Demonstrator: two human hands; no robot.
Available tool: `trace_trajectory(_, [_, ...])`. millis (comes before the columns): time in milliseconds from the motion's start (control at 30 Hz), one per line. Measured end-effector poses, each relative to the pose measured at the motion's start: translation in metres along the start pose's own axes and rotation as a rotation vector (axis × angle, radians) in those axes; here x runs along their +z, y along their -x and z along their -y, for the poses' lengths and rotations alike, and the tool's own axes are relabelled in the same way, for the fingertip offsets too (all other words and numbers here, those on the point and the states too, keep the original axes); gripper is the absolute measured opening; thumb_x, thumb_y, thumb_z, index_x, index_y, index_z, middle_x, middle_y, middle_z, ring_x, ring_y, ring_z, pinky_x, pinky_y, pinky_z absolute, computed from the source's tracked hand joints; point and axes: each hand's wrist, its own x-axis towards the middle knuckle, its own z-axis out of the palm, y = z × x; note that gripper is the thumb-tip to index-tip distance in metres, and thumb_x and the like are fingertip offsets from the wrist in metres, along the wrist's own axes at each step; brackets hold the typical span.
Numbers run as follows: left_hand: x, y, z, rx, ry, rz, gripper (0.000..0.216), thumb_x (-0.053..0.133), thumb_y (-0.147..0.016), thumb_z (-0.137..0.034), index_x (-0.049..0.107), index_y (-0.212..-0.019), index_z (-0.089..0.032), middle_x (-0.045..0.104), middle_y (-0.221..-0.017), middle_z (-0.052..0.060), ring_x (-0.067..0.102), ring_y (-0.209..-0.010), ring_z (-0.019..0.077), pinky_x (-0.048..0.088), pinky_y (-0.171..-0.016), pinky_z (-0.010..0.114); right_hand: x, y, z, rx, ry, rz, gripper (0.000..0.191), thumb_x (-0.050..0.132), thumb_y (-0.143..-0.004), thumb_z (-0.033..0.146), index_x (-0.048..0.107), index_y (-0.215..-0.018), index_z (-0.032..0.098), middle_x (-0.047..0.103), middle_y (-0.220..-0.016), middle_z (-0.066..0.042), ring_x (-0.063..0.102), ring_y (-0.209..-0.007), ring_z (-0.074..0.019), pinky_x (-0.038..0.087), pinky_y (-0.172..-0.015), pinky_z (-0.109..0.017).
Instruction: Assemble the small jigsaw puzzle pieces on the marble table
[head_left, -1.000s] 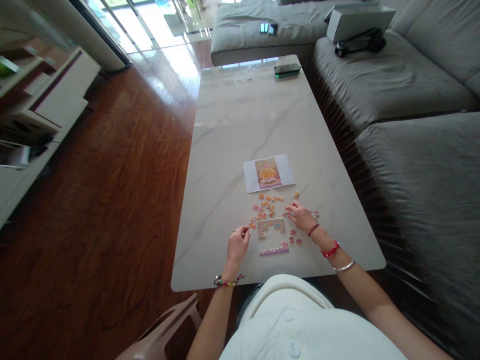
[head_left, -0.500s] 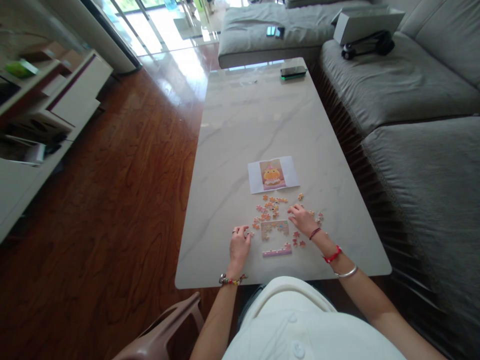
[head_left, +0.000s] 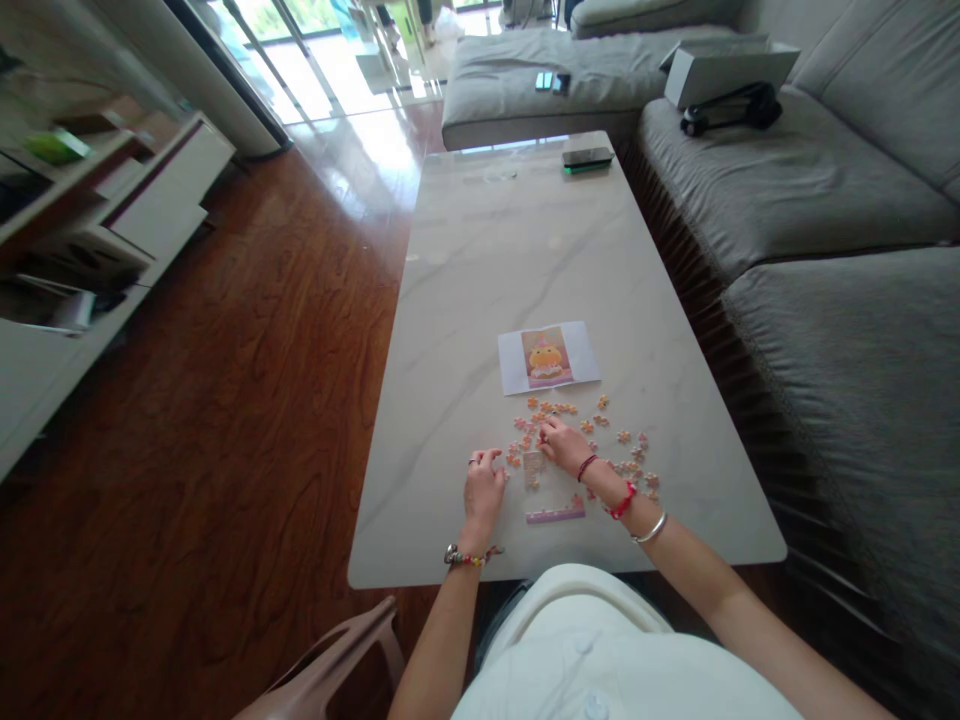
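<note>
Loose orange and pink puzzle pieces [head_left: 626,455] lie scattered on a pale marble table [head_left: 480,300]. A small joined block of pieces [head_left: 532,468] sits between my hands, and a purple edge strip [head_left: 555,515] lies nearer me. My left hand [head_left: 482,485] rests on the table left of the block, fingers curled. My right hand [head_left: 564,445] reaches across the block, fingertips pinched among the pieces at its far left; what they grip is too small to name. A reference picture [head_left: 547,357] of an orange figure lies beyond the pieces.
A phone [head_left: 587,158] lies at the table's far end. A grey sofa [head_left: 825,200] runs along the right, with a grey box [head_left: 724,68] and a black strap on it. A brown plastic chair [head_left: 330,665] is at lower left. Shelving [head_left: 90,200] stands on the left.
My right hand has moved left, from the pieces on the right to the pieces above the joined block. My left hand stays in place. The view has shifted slightly.
</note>
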Motion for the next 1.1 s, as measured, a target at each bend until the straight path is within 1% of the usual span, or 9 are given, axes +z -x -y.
trace_trajectory(133, [-0.003, -0.005, 0.006, -0.018, 0.049, -0.04, 0.026, 0.044, -0.071, -0.009, 0.056, -0.093, -0.017, 0.055, -0.092, 0.006, 0.055, -0.065, 0.0112, 0.044, -0.07, 0.026, -0.006, -0.005, -0.011, -0.036, -0.075, -0.047, 0.014, 0.048, -0.078, 0.024, 0.055, -0.088, 0.017, 0.051, -0.094, -0.005, 0.052, -0.082, -0.0121, 0.039, -0.072, -0.021])
trace_trajectory(267, [-0.008, -0.007, 0.011, -0.098, 0.085, -0.039, 0.026, 0.047, -0.074, -0.021, 0.055, -0.098, -0.016, 0.059, -0.069, 0.002, 0.056, -0.06, 0.0133, 0.045, -0.065, 0.028, -0.012, -0.024, -0.001, -0.079, -0.023, -0.072, 0.019, 0.044, -0.081, 0.025, 0.054, -0.094, 0.018, 0.049, -0.099, -0.006, 0.051, -0.082, -0.0118, 0.038, -0.071, -0.02])
trace_trajectory(400, [-0.011, -0.005, 0.014, -0.061, 0.127, -0.174, 0.016, 0.046, -0.072, -0.016, 0.06, -0.078, -0.016, 0.058, -0.092, 0.007, 0.058, -0.073, 0.0143, 0.045, -0.073, 0.029, -0.012, -0.038, 0.012, -0.094, 0.069, 0.014, 0.015, 0.042, -0.08, 0.018, 0.055, -0.087, 0.016, 0.05, -0.098, -0.008, 0.053, -0.074, -0.0115, 0.037, -0.063, -0.02])
trace_trajectory(467, [-0.011, -0.003, 0.016, -0.064, 0.192, -0.193, 0.017, 0.046, -0.072, -0.017, 0.06, -0.082, -0.016, 0.056, -0.097, 0.008, 0.058, -0.073, 0.0138, 0.046, -0.072, 0.029, -0.01, -0.039, 0.013, -0.074, 0.08, 0.008, 0.015, 0.041, -0.08, 0.016, 0.054, -0.086, 0.015, 0.052, -0.096, -0.009, 0.053, -0.073, -0.0122, 0.037, -0.062, -0.021])
trace_trajectory(633, [-0.007, -0.004, 0.007, -0.134, 0.405, -0.088, 0.025, 0.049, -0.073, -0.028, 0.056, -0.093, -0.016, 0.059, -0.094, 0.008, 0.058, -0.068, 0.0127, 0.047, -0.062, 0.026, -0.009, -0.035, 0.009, -0.107, -0.091, -0.017, 0.01, 0.044, -0.076, 0.011, 0.053, -0.082, 0.014, 0.057, -0.084, -0.007, 0.054, -0.076, -0.0128, 0.039, -0.066, -0.022])
trace_trajectory(733, [-0.006, -0.011, -0.009, -0.095, 0.57, 0.041, 0.029, 0.053, -0.07, -0.035, 0.056, -0.093, -0.017, 0.06, -0.091, 0.007, 0.058, -0.071, 0.0132, 0.046, -0.057, 0.023, -0.011, -0.028, 0.009, -0.171, -0.379, 0.003, 0.008, 0.051, -0.072, 0.01, 0.051, -0.078, 0.015, 0.058, -0.073, -0.003, 0.054, -0.068, -0.0109, 0.041, -0.063, -0.022])
trace_trajectory(833, [-0.007, -0.019, -0.028, -0.039, 0.723, 0.224, 0.029, 0.056, -0.067, -0.039, 0.059, -0.084, -0.016, 0.062, -0.075, 0.004, 0.057, -0.064, 0.0112, 0.043, -0.051, 0.019, -0.016, -0.017, 0.009, -0.21, -0.682, 0.035, 0.015, 0.055, -0.069, 0.017, 0.048, -0.082, 0.016, 0.056, -0.064, 0.002, 0.054, -0.058, -0.0091, 0.042, -0.056, -0.021])
trace_trajectory(967, [-0.01, -0.026, -0.049, -0.119, 0.907, 0.306, 0.03, 0.06, -0.061, -0.043, 0.059, -0.073, -0.015, 0.06, -0.064, 0.002, 0.054, -0.056, 0.0094, 0.036, -0.044, 0.017, -0.026, 0.001, 0.006, -0.128, -1.002, -0.03, 0.033, 0.061, -0.064, 0.027, 0.046, -0.093, 0.018, 0.056, -0.072, 0.002, 0.056, -0.06, -0.0097, 0.046, -0.056, -0.023])
trace_trajectory(1100, [-0.006, -0.035, -0.065, -0.169, 1.009, 0.314, 0.034, 0.062, -0.058, -0.043, 0.059, -0.077, -0.015, 0.062, -0.07, 0.003, 0.056, -0.06, 0.0108, 0.034, -0.045, 0.017, -0.033, 0.006, 0.001, -0.087, -1.1, -0.085, 0.032, 0.062, -0.062, 0.034, 0.053, -0.087, 0.017, 0.06, -0.08, -0.003, 0.059, -0.069, -0.0135, 0.049, -0.062, -0.027])
